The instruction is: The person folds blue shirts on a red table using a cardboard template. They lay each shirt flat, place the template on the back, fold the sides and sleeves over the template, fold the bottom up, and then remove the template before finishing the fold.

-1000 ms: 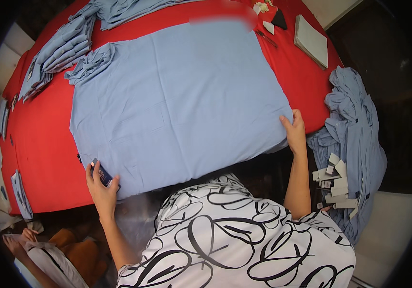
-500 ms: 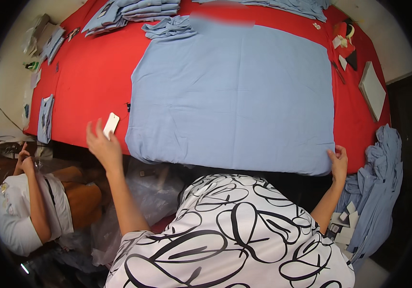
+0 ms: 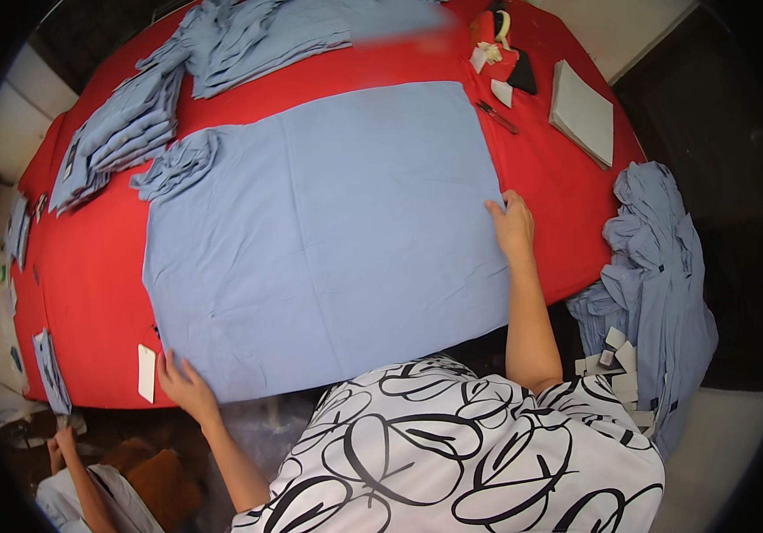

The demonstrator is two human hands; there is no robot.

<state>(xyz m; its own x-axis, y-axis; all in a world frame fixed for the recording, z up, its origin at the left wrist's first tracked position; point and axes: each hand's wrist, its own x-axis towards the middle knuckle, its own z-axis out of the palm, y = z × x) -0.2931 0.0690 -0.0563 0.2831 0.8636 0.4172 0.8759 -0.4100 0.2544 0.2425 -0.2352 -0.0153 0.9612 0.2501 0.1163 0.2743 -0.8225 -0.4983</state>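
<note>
A light blue garment [image 3: 328,240], probably a shirt, lies spread flat on the red table cover, a bunched part [image 3: 184,164] at its far left. My left hand [image 3: 187,391] is at the near left corner, fingers stretched and apart, touching the cloth's edge. Beside those fingers a white hang tag [image 3: 147,373] lies on the red cover. My right hand [image 3: 515,229] has the garment's right edge between thumb and fingers, about midway along that side.
Folded blue garments [image 3: 123,133] are stacked at the far left, with more [image 3: 266,44] behind. Scissors [image 3: 497,117], a tape roll [image 3: 503,31] and a white pad [image 3: 581,114] lie at the right. Blue garments [image 3: 657,266] hang at the right edge. A person [image 3: 106,489] is at lower left.
My left hand has left the white tag, which now lies on the cover, and come to the garment's corner. My right hand has gone farther up the right edge. The view has turned.
</note>
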